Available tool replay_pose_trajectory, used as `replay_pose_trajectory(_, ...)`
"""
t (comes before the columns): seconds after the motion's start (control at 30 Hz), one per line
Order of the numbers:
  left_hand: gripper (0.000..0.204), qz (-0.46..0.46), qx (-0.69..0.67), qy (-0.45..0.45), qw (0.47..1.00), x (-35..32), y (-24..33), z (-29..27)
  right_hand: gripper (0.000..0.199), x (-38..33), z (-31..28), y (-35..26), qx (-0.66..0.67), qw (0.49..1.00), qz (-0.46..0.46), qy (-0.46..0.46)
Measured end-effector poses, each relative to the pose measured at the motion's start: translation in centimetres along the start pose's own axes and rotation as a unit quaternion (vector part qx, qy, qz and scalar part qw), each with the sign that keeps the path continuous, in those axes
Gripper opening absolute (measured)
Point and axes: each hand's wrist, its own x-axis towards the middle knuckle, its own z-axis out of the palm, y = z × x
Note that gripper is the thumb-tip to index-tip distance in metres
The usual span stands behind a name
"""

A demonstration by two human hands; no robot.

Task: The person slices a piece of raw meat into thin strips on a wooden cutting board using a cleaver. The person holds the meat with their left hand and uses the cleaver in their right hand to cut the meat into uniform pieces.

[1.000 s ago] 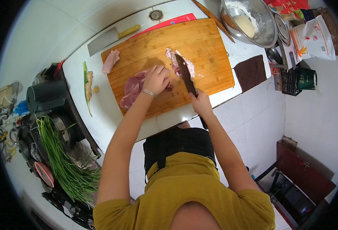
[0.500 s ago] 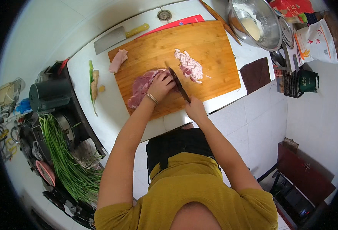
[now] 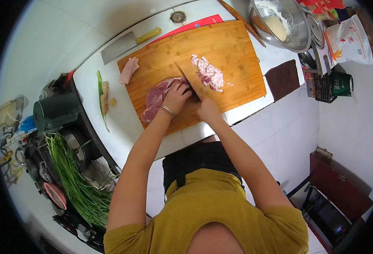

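A large piece of raw meat (image 3: 154,100) lies on the left-front part of the wooden cutting board (image 3: 241,55). My left hand (image 3: 177,97) presses over its right end, fingers curled on it. In my closed right hand (image 3: 209,111) is the handle of a knife (image 3: 190,81). Its blade stands along the meat's right edge, just beside my left fingertips, pointing away from me. To the right of the blade, small chopped pale and pink meat pieces (image 3: 209,74) sit in a heap. A pale pink slab (image 3: 129,70) rests at the board's left edge.
Beyond the board lies a cleaver (image 3: 121,47) with a yellow handle. Ginger (image 3: 105,99) and a green onion (image 3: 100,91) are left of it. A metal bowl (image 3: 303,36) with white contents stands far right. Long green stalks (image 3: 74,182) and a dark jug (image 3: 55,111) are at left.
The knife has tilted and its broad blade face now shows. My right hand has shifted slightly left and nearer the meat. My left hand stays on the meat.
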Motion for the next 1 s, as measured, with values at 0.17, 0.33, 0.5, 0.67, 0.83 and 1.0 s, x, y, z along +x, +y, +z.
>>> replay_pose_trajectory(0.17,0.028,0.025,0.018,0.002,1.000,-0.8,-1.2,1.6,0.039,-0.5,-0.3,0.0,-0.016,1.000,-0.011,-0.008)
replay_pose_trajectory(0.33,0.016,0.004,0.003,0.032,0.999,0.1,0.0,0.5,0.035,-2.2,-0.5,1.3,-0.042,0.999,0.000,-0.031)
replay_pose_trajectory(0.5,0.023,0.002,-0.020,0.001,1.000,0.1,-0.5,0.7,0.032,2.7,-0.8,-1.0,-0.084,0.994,-0.051,-0.056)
replay_pose_trajectory(0.67,0.018,0.028,0.022,0.041,0.999,0.2,-0.5,0.9,0.027,-3.4,0.5,4.9,-0.033,0.999,-0.021,-0.015)
replay_pose_trajectory(0.83,0.025,-0.003,-0.022,0.024,0.999,0.6,0.0,0.6,0.028,2.3,0.7,1.9,-0.040,0.999,-0.030,-0.015)
replay_pose_trajectory(1.0,0.025,0.033,0.026,0.049,0.998,0.4,-0.3,0.6,0.034,-1.0,1.6,4.6,-0.024,0.999,-0.042,-0.013)
